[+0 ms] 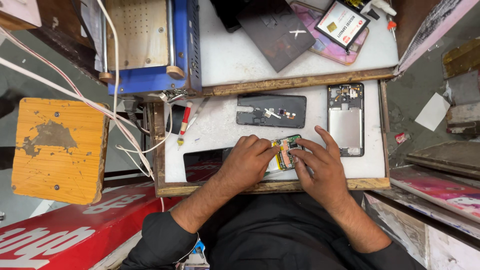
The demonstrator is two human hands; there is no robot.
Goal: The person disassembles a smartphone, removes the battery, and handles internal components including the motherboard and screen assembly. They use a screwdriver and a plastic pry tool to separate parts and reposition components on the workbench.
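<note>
Head view: both hands pinched an opened phone (286,152) between fingertips, left hand (248,162) at its 9 o'clock, right hand (320,167) at its 3 o'clock, on the white work board (220,127). A dark back cover (271,111) lay at 12 o'clock, a phone frame (346,120) at 2 o'clock, a red-handled screwdriver (184,122) at 10 o'clock.

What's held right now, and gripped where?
Both hands work on an opened phone lying on the white mat. Left hand pins its left end; right hand fingers press its right edge. It isn't lifted.
</note>
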